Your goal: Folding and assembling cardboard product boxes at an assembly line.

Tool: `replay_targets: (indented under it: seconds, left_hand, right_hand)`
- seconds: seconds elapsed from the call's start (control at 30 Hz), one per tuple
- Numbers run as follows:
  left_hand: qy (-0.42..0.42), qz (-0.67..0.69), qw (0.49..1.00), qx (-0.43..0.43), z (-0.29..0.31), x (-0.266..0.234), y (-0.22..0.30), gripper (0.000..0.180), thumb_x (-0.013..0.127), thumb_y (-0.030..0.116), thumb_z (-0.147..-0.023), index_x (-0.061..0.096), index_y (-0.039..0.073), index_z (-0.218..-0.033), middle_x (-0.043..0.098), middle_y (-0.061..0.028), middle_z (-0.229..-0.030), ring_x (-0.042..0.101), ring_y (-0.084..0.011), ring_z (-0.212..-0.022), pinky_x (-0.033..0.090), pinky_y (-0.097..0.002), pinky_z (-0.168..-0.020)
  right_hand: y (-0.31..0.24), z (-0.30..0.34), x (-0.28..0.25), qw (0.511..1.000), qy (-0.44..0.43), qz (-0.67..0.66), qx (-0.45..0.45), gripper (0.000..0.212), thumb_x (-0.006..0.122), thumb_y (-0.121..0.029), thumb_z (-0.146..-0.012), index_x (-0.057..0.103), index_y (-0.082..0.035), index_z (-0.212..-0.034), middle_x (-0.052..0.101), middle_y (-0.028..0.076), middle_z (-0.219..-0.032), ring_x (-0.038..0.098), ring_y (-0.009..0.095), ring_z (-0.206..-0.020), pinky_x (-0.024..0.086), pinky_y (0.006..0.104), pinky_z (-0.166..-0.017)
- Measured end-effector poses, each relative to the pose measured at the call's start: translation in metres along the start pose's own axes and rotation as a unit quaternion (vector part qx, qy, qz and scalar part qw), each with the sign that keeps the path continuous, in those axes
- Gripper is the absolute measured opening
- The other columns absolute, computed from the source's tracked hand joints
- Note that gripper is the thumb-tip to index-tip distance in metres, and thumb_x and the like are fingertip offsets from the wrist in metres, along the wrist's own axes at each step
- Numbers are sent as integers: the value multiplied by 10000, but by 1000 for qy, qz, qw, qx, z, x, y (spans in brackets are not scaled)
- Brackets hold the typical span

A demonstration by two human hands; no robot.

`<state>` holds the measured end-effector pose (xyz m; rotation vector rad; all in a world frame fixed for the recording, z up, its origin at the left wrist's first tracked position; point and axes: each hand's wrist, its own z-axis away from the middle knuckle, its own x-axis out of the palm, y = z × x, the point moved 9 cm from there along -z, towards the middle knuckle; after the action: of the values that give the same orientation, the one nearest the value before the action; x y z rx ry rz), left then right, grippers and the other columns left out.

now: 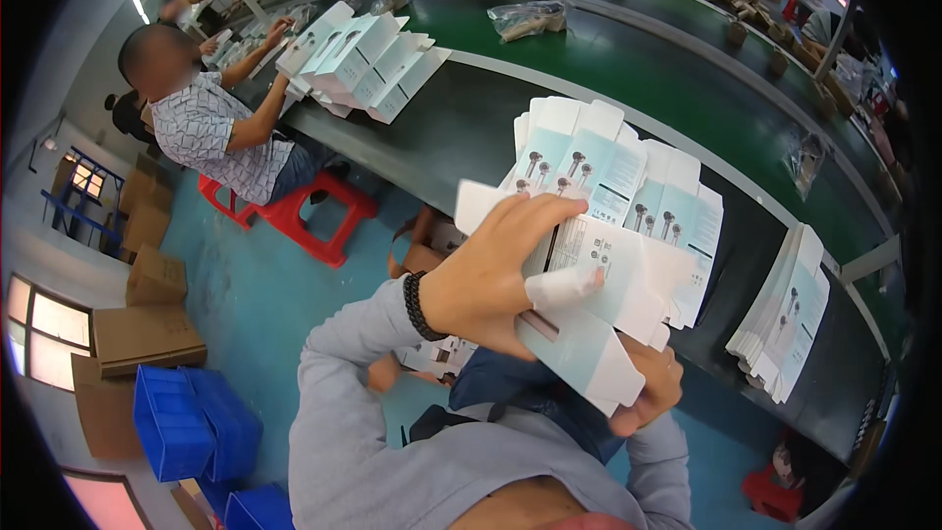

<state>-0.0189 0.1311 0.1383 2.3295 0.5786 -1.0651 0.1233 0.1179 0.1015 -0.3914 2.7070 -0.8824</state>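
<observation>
Carton (579, 345) pale blue and white, part-folded, flaps splayed, held at bench (392, 152) edge. Left hand (486, 270) clamps it, fingers spread; right hand (655, 385) pinches its lower end.

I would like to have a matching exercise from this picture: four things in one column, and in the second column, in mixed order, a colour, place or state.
Things
1. Bracelet
2. Plastic bins
3. Nearest carton
4. Conveyor belt

Descriptions
A. Green, running beyond the table
B. Held by the left hand and right hand
C. Black, around a wrist
D. Blue, low at the picture's left side

Right pairs: 1-C, 2-D, 3-B, 4-A.
</observation>
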Motion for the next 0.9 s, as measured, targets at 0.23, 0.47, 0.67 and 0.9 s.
replay_targets:
  seconds: [0.23,0.47,0.67,0.9]
  left_hand:
    - [8,126,991,-42,15,8,-3,923,805,426,-518,426,19,-1254,493,-213,-1132,538,-355,-957,435,-358,-803]
    - [166,245,899,-322,59,18,-45,708,811,229,-631,456,-13,-1194,648,-98,-899,614,-115,-804,496,-246,-644]
    - [66,388,855,-337,80,66,-39,738,744,306,-709,377,-32,-1252,518,-114,-1154,487,-169,-1059,425,-307,-845]
    - [16,693,683,-227,86,140,-6,1032,743,423,-669,119,-2,-1373,304,-137,-1351,325,-250,-1231,284,-385,-1002]
  right_hand:
    - [6,-19,11,978,-107,178,-15,618,720,-578,-567,573,-8,-753,626,131,-780,603,310,-629,479,313,-555]
    - [28,28,13,972,-9,225,59,768,706,-192,-751,225,-14,-1322,474,163,-1185,513,220,-1011,402,353,-872]
    - [86,65,24,911,234,-173,291,826,615,-129,-823,19,-18,-1384,409,183,-1262,460,218,-1123,381,321,-907]
    - [82,56,21,970,155,-8,186,647,500,-245,-884,165,52,-1351,433,153,-1199,421,236,-1078,297,345,-938]
